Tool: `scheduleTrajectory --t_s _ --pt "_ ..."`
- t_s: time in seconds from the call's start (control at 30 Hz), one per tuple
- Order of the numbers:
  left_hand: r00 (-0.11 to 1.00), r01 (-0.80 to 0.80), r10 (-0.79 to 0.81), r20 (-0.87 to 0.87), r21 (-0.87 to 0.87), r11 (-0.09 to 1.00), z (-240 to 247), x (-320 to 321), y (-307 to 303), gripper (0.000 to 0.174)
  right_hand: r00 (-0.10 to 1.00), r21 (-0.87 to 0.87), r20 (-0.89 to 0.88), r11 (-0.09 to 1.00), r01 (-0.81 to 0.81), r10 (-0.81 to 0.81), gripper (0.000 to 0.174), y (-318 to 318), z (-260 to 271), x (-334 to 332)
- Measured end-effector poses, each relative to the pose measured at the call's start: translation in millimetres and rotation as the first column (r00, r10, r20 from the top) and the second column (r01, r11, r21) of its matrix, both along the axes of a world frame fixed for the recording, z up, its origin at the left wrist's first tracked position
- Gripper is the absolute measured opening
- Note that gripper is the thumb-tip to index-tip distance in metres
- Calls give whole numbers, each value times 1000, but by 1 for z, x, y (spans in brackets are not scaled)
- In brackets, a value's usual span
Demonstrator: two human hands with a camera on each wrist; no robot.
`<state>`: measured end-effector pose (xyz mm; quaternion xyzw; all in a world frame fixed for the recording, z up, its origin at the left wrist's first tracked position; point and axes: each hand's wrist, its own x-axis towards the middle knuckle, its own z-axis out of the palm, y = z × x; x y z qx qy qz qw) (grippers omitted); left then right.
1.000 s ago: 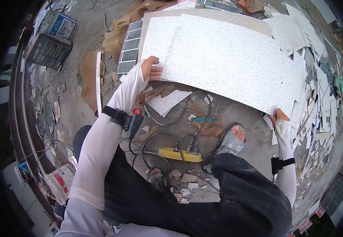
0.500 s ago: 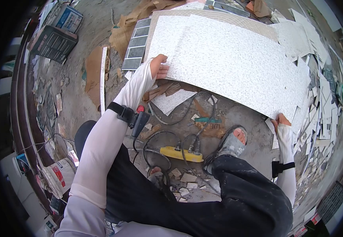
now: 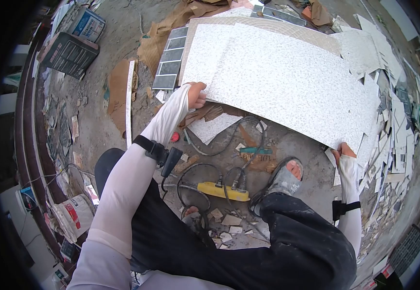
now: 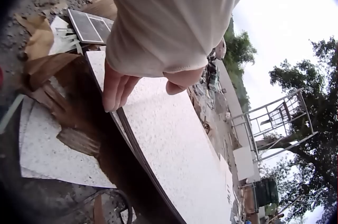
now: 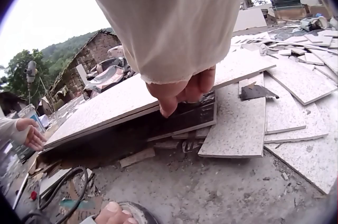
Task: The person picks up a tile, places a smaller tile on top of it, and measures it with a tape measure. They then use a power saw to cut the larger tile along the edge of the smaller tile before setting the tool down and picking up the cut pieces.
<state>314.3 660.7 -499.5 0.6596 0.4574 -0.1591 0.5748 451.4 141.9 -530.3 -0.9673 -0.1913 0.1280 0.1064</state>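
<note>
A large white speckled tile lies across the ground in front of me, on top of other slabs. At its near left corner is my left hand; in the left wrist view the fingers reach down straight over the near edge, with the thumb over the top face. My right hand grips the near edge toward the right end, fingers bent, as the right wrist view shows. A dark gap shows beneath the tile's near edge there. Behind it, a beige slab sticks out from underneath.
Between my feet and the tile lie a yellow power strip, looped black cable and tile scraps. Broken white tiles pile up at the right. Grey tiles, cardboard and a dark box are on the left.
The head view has shifted slightly. My left hand has come a little nearer to me at the tile's corner, its fingers closer together. My right hand stays at the right end.
</note>
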Motion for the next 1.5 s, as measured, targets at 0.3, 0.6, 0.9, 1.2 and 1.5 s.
scheduleTrajectory --t_s 0.3,0.6,0.9,1.2,1.5 --pt "990 -76 82 117 -59 995 -5 1 -4 48 998 4 19 999 -52 52 29 -7 -7 3" --pt "999 26 -26 45 -17 1000 -13 2 1 59 998 2 34 998 -59 59 28 -8 -8 3" --pt "980 185 -195 42 165 969 -49 -1 15 53 998 4 26 999 -52 52 28 -12 -12 3" --pt "938 344 -329 -111 423 838 -62 101 35 74 999 2 -4 999 -49 49 30 -11 -7 6" --pt "988 145 -156 15 284 948 -36 178 45 71 998 -67 -65 998 -20 15 30 -17 -13 9"
